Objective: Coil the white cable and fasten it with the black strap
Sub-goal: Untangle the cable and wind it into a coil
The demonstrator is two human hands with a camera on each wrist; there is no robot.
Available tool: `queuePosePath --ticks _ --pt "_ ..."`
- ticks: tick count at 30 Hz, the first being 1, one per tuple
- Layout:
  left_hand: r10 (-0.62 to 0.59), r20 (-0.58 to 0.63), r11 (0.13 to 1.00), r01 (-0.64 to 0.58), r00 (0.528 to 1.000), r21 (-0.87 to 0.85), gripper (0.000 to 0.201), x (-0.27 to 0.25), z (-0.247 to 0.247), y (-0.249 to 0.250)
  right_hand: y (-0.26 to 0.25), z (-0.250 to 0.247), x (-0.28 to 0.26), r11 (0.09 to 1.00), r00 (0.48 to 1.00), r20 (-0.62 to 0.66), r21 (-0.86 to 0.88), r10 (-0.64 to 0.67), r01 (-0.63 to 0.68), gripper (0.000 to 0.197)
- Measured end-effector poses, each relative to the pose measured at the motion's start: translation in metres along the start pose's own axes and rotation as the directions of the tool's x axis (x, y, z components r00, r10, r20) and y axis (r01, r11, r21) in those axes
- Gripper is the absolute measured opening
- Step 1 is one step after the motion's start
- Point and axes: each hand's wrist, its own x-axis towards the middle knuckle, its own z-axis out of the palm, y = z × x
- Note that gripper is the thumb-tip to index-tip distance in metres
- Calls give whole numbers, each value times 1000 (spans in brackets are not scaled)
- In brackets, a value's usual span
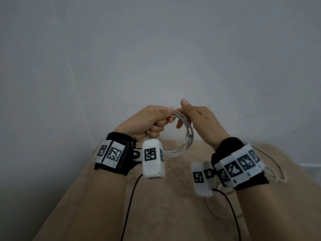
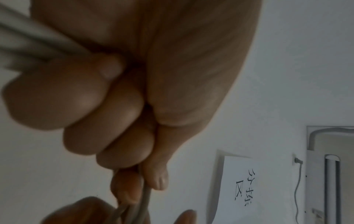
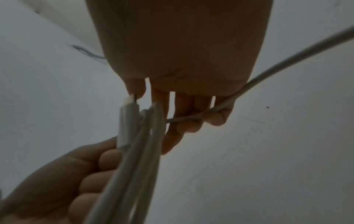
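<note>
White cable [image 1: 186, 136], already wound in several loops, is gripped at its top by the curled fingers of the left hand [image 1: 152, 121]. The same bundle is met from the other side by the right hand [image 1: 199, 119], thumb raised. Only in the right wrist view is it seen that a loose strand [image 3: 287, 60] is hooked under the bent right fingers [image 3: 218, 116] and runs away to the side. The black strap cannot be found in any view. Below the hands a beige worktop [image 1: 165, 214] is seen, behind them a grey wall [image 1: 156, 49]. In the left wrist view a paper sign [image 2: 243, 181] on the wall is shown.
</note>
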Motion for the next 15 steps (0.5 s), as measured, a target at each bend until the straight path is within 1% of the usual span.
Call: queuePosePath --ticks 1,2,3,6,8,10,12,15 --pt "0 4 1000 0 1000 0 32 0 1 0 1 0 -1 1000 1000 7 -10 8 -7 65" --pt "-1 6 1000 1 1000 -2 32 0 1 0 1 1 -1 1000 1000 -2 0 16 -16 71" --pt "-3 7 1000 3 1000 -4 32 0 1 0 1 0 0 999 999 -27 34 20 -19 70" --pt "3 -12 1000 -4 1000 -17 33 1 0 -2 1 -5 1 985 992 -128 174 4 19 49" --pt "24 -44 998 -26 999 -51 33 2 -1 -3 0 -9 2 969 983 -181 242 -8 52 44" --pt "54 -108 991 -67 993 -114 32 3 -4 -2 1 -12 2 969 970 -244 243 13 49 40" --pt "81 -201 976 -118 976 -182 32 2 -10 0 4 -15 3 970 955 -292 242 42 31 38" --pt "106 -287 955 -177 952 -236 33 2 -14 0 4 -12 4 976 956 -290 214 30 34 32"
